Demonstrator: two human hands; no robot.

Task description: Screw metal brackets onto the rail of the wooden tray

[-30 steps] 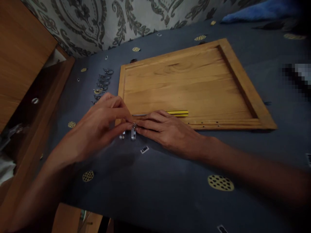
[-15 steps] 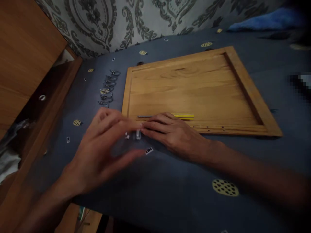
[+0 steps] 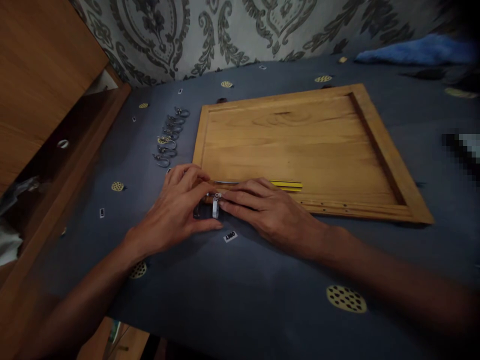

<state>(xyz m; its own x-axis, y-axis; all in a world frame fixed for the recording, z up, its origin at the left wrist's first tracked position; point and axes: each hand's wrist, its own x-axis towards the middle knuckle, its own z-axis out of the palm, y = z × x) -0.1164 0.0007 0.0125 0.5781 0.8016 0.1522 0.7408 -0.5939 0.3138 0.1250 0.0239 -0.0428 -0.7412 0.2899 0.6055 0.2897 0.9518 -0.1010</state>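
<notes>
A light wooden panel with a raised frame (image 3: 285, 135) lies on the blue-grey cloth. At its near left edge a small silver metal hook (image 3: 215, 207) hangs from the frame. My right hand (image 3: 266, 207) rests along that edge, its fingertips closed against the top of the hook. My left hand (image 3: 176, 205) is just left of the hook, thumb and fingers apart around it; whether they touch it I cannot tell. Beyond my right hand a screwdriver with a yellow handle (image 3: 287, 185) lies on the panel, partly covered by my fingers.
Several similar metal hooks (image 3: 169, 134) lie in a row left of the panel. A wooden cabinet with an open shelf (image 3: 63, 145) borders the left side. A blue cloth (image 3: 412, 50) is at the back right, and a patterned wall (image 3: 225, 35) stands behind.
My left hand has moved in towards the metal hook, its fingers coming to the panel's edge. My right hand has stayed at the edge. The view has shifted slightly.
</notes>
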